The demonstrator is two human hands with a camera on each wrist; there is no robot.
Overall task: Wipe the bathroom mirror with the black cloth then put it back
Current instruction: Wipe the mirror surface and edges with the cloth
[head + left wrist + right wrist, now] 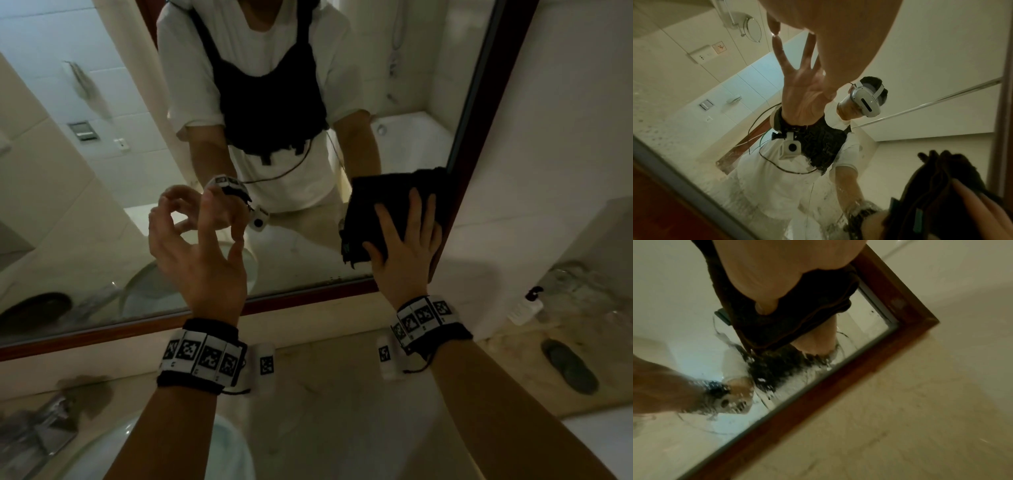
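The wood-framed bathroom mirror (102,164) fills the wall ahead. My right hand (404,236) presses the folded black cloth (376,195) flat against the glass near the lower right corner, with straight, spread fingers. The cloth's right edge reaches the frame (479,171). The right wrist view shows the palm (766,272) over the cloth (787,318), with wet streaks (797,366) on the glass just below. My left hand (205,240) holds nothing and props arched fingertips on the glass to the cloth's left. In the left wrist view one fingertip (774,27) meets its own reflection.
Below the mirror runs a marble counter (325,394) with a basin (102,455) and faucet (41,428) at the lower left. Two white tagged blocks (267,363) stand at the mirror's foot. A dark oval object (568,366), glassware (575,284) and a wall socket (524,311) are to the right.
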